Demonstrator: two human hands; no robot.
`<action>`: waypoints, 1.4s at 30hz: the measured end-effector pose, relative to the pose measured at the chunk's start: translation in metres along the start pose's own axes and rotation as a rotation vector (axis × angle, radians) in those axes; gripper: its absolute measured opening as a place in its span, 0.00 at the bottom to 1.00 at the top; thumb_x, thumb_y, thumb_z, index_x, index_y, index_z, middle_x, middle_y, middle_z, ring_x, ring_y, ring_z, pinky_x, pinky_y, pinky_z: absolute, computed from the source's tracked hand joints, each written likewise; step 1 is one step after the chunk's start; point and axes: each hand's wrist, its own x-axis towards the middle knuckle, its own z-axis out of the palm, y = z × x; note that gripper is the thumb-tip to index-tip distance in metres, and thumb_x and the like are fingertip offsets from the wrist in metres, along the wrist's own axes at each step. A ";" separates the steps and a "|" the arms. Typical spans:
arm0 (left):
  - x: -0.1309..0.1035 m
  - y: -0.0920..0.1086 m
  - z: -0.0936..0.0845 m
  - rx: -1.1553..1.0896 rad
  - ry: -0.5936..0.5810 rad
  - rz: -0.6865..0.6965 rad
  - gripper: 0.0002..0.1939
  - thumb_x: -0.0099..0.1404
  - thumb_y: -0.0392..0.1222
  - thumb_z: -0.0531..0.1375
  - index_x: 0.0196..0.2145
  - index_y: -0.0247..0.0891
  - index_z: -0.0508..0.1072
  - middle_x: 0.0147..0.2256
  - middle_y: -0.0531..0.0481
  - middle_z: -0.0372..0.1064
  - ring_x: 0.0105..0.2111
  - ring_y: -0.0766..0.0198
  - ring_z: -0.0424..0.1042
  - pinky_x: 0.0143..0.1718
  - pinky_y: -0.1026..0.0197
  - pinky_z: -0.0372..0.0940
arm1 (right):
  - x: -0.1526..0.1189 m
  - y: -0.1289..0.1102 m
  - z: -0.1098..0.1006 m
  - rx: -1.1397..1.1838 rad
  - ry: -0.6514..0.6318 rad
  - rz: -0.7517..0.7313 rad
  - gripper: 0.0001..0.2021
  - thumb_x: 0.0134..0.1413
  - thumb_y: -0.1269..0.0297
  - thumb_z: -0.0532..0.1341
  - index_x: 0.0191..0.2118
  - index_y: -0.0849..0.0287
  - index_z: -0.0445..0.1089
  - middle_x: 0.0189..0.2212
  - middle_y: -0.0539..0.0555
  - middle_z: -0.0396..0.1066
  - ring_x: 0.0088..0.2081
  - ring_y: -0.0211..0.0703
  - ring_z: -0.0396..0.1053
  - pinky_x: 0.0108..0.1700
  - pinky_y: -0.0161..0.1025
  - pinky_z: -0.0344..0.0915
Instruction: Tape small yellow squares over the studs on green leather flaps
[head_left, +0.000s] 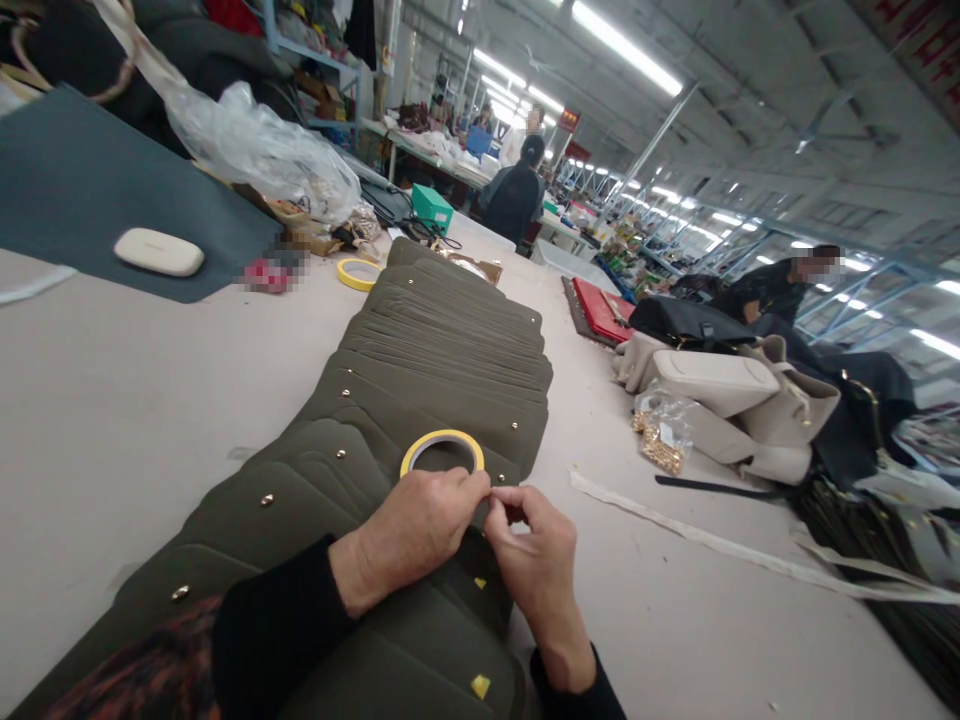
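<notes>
Left hand (411, 530) is closed on the near edge of the tape (444, 437), over the fanned panels (442, 400); right hand (538, 550) pinches by its fingertips, on what's too small to tell. Small, gentle finger moves look best so the panels don't slide. Their right edge ends near the right wrist, with table (637, 625) beyond for elbow room toward the pale strip (712, 543).
</notes>
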 end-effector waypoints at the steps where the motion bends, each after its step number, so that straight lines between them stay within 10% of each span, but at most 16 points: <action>1: 0.000 0.002 0.000 0.013 0.028 0.013 0.08 0.68 0.33 0.47 0.34 0.37 0.65 0.26 0.52 0.66 0.27 0.63 0.69 0.28 0.64 0.63 | 0.000 0.003 0.002 0.088 -0.012 0.145 0.05 0.51 0.69 0.59 0.30 0.59 0.73 0.23 0.50 0.73 0.23 0.36 0.68 0.28 0.33 0.66; 5: -0.003 0.010 0.003 -0.001 0.128 0.098 0.09 0.69 0.32 0.47 0.33 0.37 0.65 0.27 0.52 0.66 0.27 0.65 0.68 0.29 0.64 0.63 | 0.002 0.027 0.006 0.436 -0.014 0.644 0.11 0.47 0.58 0.64 0.28 0.62 0.73 0.19 0.50 0.71 0.19 0.36 0.66 0.21 0.33 0.66; 8: -0.002 0.009 0.005 0.085 0.052 0.054 0.07 0.68 0.33 0.50 0.33 0.38 0.65 0.29 0.52 0.66 0.29 0.63 0.67 0.31 0.62 0.64 | 0.005 0.045 0.003 0.519 -0.058 0.730 0.16 0.43 0.54 0.68 0.31 0.65 0.75 0.20 0.52 0.73 0.20 0.38 0.69 0.23 0.34 0.68; 17: 0.006 0.007 0.003 0.224 -0.255 -0.032 0.05 0.68 0.32 0.52 0.36 0.37 0.67 0.33 0.47 0.68 0.33 0.56 0.67 0.32 0.55 0.66 | 0.010 0.051 0.006 0.143 -0.178 0.450 0.14 0.53 0.56 0.60 0.35 0.61 0.77 0.25 0.54 0.76 0.27 0.43 0.73 0.30 0.38 0.69; 31: 0.002 0.005 0.007 0.264 -0.224 -0.009 0.04 0.67 0.32 0.52 0.37 0.38 0.65 0.33 0.48 0.66 0.33 0.56 0.66 0.35 0.54 0.64 | 0.015 0.051 -0.003 -0.318 -0.168 0.119 0.14 0.58 0.62 0.59 0.49 0.60 0.68 0.22 0.49 0.72 0.24 0.42 0.71 0.29 0.36 0.65; 38: 0.001 0.007 0.007 0.256 -0.218 -0.021 0.06 0.67 0.31 0.51 0.37 0.38 0.65 0.33 0.47 0.65 0.34 0.56 0.65 0.35 0.54 0.63 | 0.003 0.056 -0.009 -0.266 -0.240 -0.310 0.10 0.61 0.72 0.52 0.38 0.59 0.71 0.32 0.56 0.73 0.35 0.42 0.71 0.40 0.39 0.69; 42: 0.002 0.005 0.005 0.233 -0.203 -0.017 0.08 0.66 0.30 0.50 0.37 0.38 0.65 0.33 0.47 0.64 0.33 0.56 0.64 0.36 0.54 0.63 | 0.008 0.053 0.003 -0.329 -0.270 -0.270 0.11 0.60 0.73 0.53 0.38 0.60 0.72 0.32 0.57 0.74 0.35 0.44 0.71 0.41 0.40 0.69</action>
